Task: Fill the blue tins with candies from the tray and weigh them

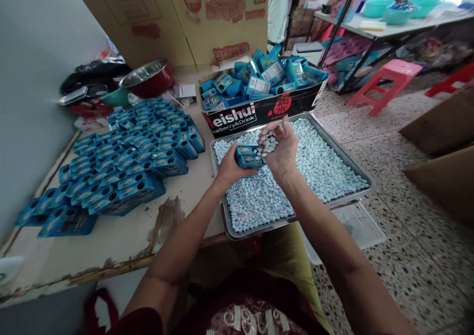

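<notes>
My left hand [226,169] is closed round small blue candy boxes [248,156], apparently two held together, above the tray. Cupped and palm up, my right hand [285,154] carries a heap of small white candies [269,141] right beside the boxes' end. A few candies lie at the edge between palm and boxes; the boxes' opening is hard to make out. Beneath both hands, a metal tray [369,189] is spread with many pale, pill-shaped candies [326,164].
Rows of blue boxes with round holes on top [129,162] stand on the worn table [185,189] at left. Behind the tray, a black carton [259,115] is heaped with more blue boxes. A red metal bowl [157,83] sits farther back. A pink stool [388,80] stands right.
</notes>
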Demonstrator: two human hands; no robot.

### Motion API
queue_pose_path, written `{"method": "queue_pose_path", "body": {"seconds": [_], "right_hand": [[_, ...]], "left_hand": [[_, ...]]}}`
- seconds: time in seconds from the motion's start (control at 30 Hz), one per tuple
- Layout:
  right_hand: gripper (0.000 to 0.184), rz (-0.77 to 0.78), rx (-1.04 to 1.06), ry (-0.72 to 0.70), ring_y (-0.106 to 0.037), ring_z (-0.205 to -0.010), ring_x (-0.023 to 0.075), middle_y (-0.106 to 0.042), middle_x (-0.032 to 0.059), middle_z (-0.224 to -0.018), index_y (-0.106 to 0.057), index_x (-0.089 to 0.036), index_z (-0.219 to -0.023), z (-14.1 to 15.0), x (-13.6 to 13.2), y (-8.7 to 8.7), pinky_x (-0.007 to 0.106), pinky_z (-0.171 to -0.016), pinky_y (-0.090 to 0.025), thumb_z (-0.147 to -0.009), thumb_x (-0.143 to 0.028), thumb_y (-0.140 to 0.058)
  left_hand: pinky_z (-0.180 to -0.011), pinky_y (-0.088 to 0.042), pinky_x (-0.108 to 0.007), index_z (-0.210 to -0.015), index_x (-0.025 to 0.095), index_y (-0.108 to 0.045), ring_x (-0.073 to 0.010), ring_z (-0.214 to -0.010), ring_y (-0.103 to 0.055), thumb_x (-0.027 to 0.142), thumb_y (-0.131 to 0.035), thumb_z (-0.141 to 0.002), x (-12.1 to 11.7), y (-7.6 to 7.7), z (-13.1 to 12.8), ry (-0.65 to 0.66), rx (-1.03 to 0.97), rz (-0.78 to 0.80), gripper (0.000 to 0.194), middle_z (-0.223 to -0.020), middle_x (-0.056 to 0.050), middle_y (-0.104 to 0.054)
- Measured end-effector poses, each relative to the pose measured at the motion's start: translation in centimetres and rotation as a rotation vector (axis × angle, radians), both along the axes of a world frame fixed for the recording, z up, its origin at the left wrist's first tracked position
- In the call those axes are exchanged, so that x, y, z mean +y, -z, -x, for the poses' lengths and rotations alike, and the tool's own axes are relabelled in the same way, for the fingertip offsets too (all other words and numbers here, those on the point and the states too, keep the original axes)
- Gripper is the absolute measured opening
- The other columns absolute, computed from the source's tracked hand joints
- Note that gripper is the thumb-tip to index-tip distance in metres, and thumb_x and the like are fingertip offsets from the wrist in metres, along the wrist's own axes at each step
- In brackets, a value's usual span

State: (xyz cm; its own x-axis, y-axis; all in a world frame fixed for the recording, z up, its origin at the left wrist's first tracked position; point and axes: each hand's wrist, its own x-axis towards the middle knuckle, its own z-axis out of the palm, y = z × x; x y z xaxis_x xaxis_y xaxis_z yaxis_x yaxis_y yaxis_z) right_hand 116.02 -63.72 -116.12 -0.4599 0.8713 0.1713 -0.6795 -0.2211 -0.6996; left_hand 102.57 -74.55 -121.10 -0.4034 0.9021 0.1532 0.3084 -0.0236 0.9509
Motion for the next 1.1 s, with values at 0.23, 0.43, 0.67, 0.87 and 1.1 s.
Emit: {"method": "queue_pose_path", "body": {"seconds": [0.23, 0.43, 0.67, 0.87, 1.1], "right_hand": [[0.058, -0.065, -0.068, -0.161, -0.063, -0.071, 0.0164, -0.068, 0.0014, -0.072, -0.067, -0.026, -0.076, 1.1, 0.8, 0.2, 0.033, -0.074, -0.057, -0.097, -0.08, -0.062], [0.046, -0.157, -0.2, -0.048, -0.072, -0.116, 0.0246, -0.077, 0.0041, -0.113, -0.075, -0.029, -0.099, -2.0, 2.5, 3.1, 0.044, -0.101, -0.06, -0.093, -0.074, -0.067], [0.059, -1.201, -1.304, -0.113, -0.047, -0.153, 0.0431, -0.054, 0.0176, -0.165, -0.068, -0.026, -0.145, -9.1, 0.1, 7.6, 0.064, -0.121, -0.043, -0.092, -0.05, -0.075], [0.046, -1.509, -1.578, -0.125, -0.061, -0.125, 0.0388, -0.066, 0.024, -0.142, -0.073, -0.016, -0.131, -4.5, 1.1, 9.5, 0.046, -0.1, -0.052, -0.095, -0.043, -0.072], [0.024, -0.123, -0.88, -0.105, -0.043, -0.057, 0.0126, -0.054, -0.002, -0.066, -0.061, -0.022, -0.09, -0.8, 4.8, 8.2, 0.025, -0.053, -0.033, -0.085, -0.042, -0.073]], "left_hand": [[-0.095, -0.057, -0.041, -0.109, 0.022, -0.064, -0.0287, -0.104, -0.071, 0.032, -0.109, -0.045, -0.6, -0.1, 0.3, 0.04, 0.003, 0.11, 0.079, -0.105, -0.002, -0.075], [-0.106, -0.058, -0.054, -0.123, 0.027, -0.062, -0.033, -0.112, -0.072, 0.04, -0.111, -0.044, -0.3, 1.6, 1.5, 0.065, -0.076, -0.104, 0.095, -0.113, -0.004, -0.075], [-0.101, -0.062, -0.045, -0.13, 0.031, -0.057, -0.0311, -0.122, -0.073, 0.033, -0.114, -0.043, -0.9, 3.5, 2.5, 0.189, -0.276, -0.279, 0.104, -0.139, -0.007, -0.069], [-0.109, -0.059, -0.045, -0.13, 0.027, -0.059, -0.0344, -0.132, -0.068, 0.034, -0.115, -0.044, -2.3, 2.9, 2.4, 0.333, -0.237, -0.283, 0.103, -0.139, -0.01, -0.069], [-0.106, -0.06, -0.047, -0.13, 0.03, -0.061, -0.0343, -0.127, -0.071, 0.033, -0.114, -0.048, -4.0, 1.8, 4.4, 0.359, -0.211, -0.206, 0.097, -0.134, -0.008, -0.072]]}}
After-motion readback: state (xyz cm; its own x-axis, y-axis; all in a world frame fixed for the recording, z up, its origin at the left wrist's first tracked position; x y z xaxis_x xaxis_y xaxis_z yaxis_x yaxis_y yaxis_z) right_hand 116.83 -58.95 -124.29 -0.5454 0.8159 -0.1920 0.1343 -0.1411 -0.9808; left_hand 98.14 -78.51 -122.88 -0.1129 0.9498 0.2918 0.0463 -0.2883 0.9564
